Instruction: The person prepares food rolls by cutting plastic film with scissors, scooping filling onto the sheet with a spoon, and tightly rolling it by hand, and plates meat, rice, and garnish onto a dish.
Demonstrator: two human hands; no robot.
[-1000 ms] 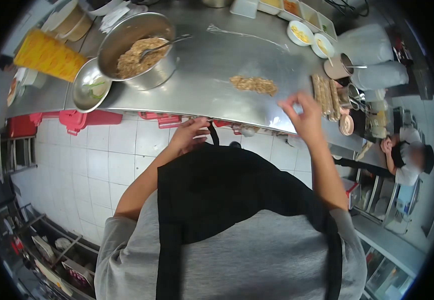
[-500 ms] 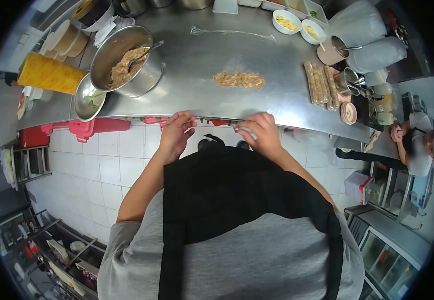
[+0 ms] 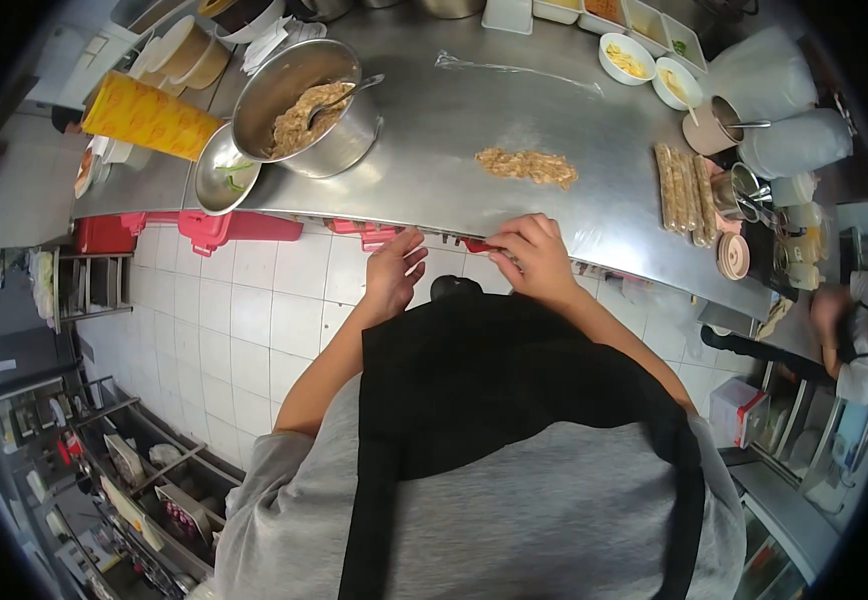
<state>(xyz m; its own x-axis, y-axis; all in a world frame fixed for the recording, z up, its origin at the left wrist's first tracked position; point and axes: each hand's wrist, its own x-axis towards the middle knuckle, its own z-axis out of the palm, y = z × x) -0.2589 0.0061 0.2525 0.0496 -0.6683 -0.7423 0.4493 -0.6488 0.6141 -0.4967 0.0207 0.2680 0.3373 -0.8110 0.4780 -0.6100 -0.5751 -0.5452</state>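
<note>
Both hands are at the counter's near edge, in front of a strip of minced meat mixture (image 3: 526,168). My left hand (image 3: 394,270) has its thumb and forefinger drawn together and the other fingers half curled. My right hand (image 3: 537,258) is closed in a pinch, thumb against fingertips. Anything thin or clear between the fingers cannot be made out. Beyond the meat strip, a crinkled edge of clear plastic wrap (image 3: 519,73) lies across the steel counter (image 3: 414,150). Several wrapped meat rolls (image 3: 684,193) lie side by side to the right.
At left stand a steel pot (image 3: 349,150) of meat mixture with a spoon (image 3: 339,100), a metal bowl (image 3: 216,190) with green strips and a yellow roll (image 3: 149,115). White bowls (image 3: 626,58) and utensil cups (image 3: 711,128) line the right. A person (image 3: 854,330) stands at far right.
The view has shifted, so the counter items sit further right in it. My hands stay by the counter edge, with the right one pinched more closely.
</note>
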